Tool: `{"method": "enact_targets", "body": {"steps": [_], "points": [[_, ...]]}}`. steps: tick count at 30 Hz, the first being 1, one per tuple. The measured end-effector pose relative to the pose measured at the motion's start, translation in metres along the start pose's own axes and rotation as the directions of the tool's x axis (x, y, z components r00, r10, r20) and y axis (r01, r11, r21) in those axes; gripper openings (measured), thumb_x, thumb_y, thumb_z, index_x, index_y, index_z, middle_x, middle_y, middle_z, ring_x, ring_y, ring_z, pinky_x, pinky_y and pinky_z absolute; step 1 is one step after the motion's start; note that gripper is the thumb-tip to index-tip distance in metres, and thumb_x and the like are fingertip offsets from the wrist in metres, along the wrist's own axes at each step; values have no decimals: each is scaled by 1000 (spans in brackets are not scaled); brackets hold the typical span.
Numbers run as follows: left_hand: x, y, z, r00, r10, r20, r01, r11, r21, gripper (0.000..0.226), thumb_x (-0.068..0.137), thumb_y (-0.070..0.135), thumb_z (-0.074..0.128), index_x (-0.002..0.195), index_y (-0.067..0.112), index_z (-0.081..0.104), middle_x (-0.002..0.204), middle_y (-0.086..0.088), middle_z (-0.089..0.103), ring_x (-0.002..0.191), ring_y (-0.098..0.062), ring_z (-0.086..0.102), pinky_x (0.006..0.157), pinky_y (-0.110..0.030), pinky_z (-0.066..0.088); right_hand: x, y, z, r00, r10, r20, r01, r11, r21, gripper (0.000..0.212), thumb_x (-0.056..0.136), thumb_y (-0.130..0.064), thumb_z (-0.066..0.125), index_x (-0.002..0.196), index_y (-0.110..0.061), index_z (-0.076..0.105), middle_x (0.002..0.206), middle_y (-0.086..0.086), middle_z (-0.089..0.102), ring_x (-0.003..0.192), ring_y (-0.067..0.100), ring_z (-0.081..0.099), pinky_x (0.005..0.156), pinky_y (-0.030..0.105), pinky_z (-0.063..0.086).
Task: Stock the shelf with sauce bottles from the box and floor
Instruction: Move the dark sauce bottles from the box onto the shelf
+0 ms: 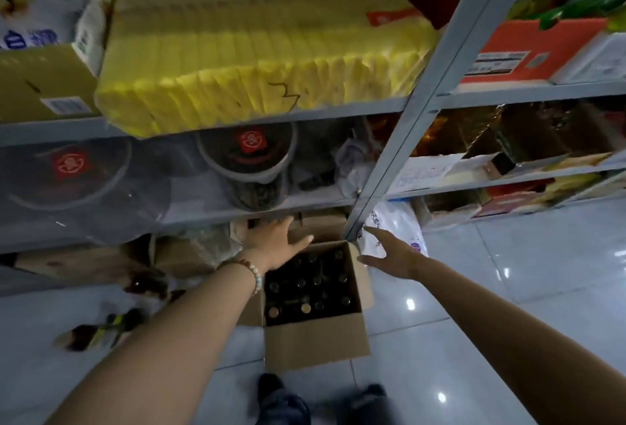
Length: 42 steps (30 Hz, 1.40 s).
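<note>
An open cardboard box [315,343] stands on the floor in front of the shelf, with several dark sauce bottles [306,292] upright inside, caps up. More bottles [98,333] lie on the floor to the left. My left hand [277,241] hovers over the box's far left corner, fingers spread, holding nothing. My right hand [389,251] reaches toward the box's far right corner, also open and empty. The grey metal shelf [257,207] rises just behind the box.
A grey upright post [403,140] stands by the box's far right corner. Yellow packs [257,58] fill the upper shelf, large lidded tubs [244,160] the one below. A white bag [396,224] lies right of the post. Shiny tiles [508,289] extend to the right.
</note>
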<state>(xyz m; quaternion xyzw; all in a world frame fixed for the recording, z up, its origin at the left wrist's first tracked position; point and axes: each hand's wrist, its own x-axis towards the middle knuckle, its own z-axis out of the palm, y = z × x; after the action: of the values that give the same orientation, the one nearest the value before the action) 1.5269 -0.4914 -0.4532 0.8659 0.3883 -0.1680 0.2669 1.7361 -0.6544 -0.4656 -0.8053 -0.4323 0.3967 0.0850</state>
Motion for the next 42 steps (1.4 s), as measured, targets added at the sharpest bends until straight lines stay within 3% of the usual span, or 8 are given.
{"method": "enact_targets", "body": {"steps": [7, 14, 18, 22, 27, 31, 37, 42], "points": [[60, -10, 91, 993, -110, 44, 112, 993, -45, 79, 83, 72, 34, 146, 25, 23, 137, -5, 50, 106, -22, 59, 78, -33, 52, 76, 64, 45, 992, -45, 121, 52, 997, -55, 76, 88, -42, 62, 148, -21, 21, 154, 6, 28, 138, 24, 32, 107, 32, 28], [155, -50, 234, 991, -122, 52, 131, 963, -235, 78, 84, 66, 45, 146, 24, 24, 142, -3, 43, 99, -24, 62, 63, -24, 49, 185, 149, 137, 994, -100, 54, 87, 974, 209, 62, 83, -27, 71, 137, -19, 41, 140, 7, 44, 116, 16, 47, 97, 26, 42], [220, -75, 305, 999, -51, -1, 48, 960, -277, 82, 78, 74, 44, 145, 31, 25, 149, 1, 34, 129, -19, 42, 92, -29, 44, 246, 190, 201, 986, -161, -49, 168, 963, 212, 61, 80, -26, 74, 133, -13, 46, 130, 5, 47, 120, 18, 48, 100, 25, 41], [273, -98, 351, 993, 47, -104, -70, 971, -230, 82, 72, 80, 43, 140, 36, 31, 149, 9, 34, 134, -12, 33, 99, -27, 34, 291, 214, 242, 960, -245, -132, 263, 954, 143, 66, 80, -32, 73, 136, -16, 42, 136, 0, 43, 124, 13, 43, 102, 18, 33], [314, -120, 381, 981, 76, -178, -135, 928, -347, 77, 58, 91, 43, 118, 44, 52, 119, 23, 56, 104, 3, 53, 79, -19, 43, 324, 225, 266, 949, -210, -236, 263, 939, 220, 63, 81, -38, 70, 136, -24, 42, 121, -9, 49, 109, 2, 44, 83, 5, 28], [333, -129, 389, 979, 103, -174, -170, 887, -429, 66, 54, 88, 52, 102, 44, 63, 105, 22, 63, 95, 5, 58, 81, -23, 51, 338, 229, 288, 942, -113, -315, 220, 918, 330, 57, 84, -35, 68, 134, -20, 44, 129, -3, 52, 109, 6, 45, 89, 17, 32], [344, -129, 396, 961, 158, -227, -201, 962, -183, 55, 55, 81, 61, 91, 40, 66, 92, 25, 65, 79, 4, 57, 58, -19, 43, 349, 231, 309, 926, 8, -378, 171, 882, 438, 50, 85, -29, 68, 127, -18, 45, 118, -4, 51, 111, 12, 47, 91, 22, 33], [343, -128, 398, 946, 168, -277, -223, 958, -179, 32, 60, 72, 68, 68, 40, 65, 69, 19, 67, 64, 2, 59, 49, -20, 37, 353, 233, 311, 908, -21, -419, 184, 918, 352, 35, 89, -25, 63, 121, -15, 52, 111, -3, 55, 101, 8, 47, 86, 19, 34]]}}
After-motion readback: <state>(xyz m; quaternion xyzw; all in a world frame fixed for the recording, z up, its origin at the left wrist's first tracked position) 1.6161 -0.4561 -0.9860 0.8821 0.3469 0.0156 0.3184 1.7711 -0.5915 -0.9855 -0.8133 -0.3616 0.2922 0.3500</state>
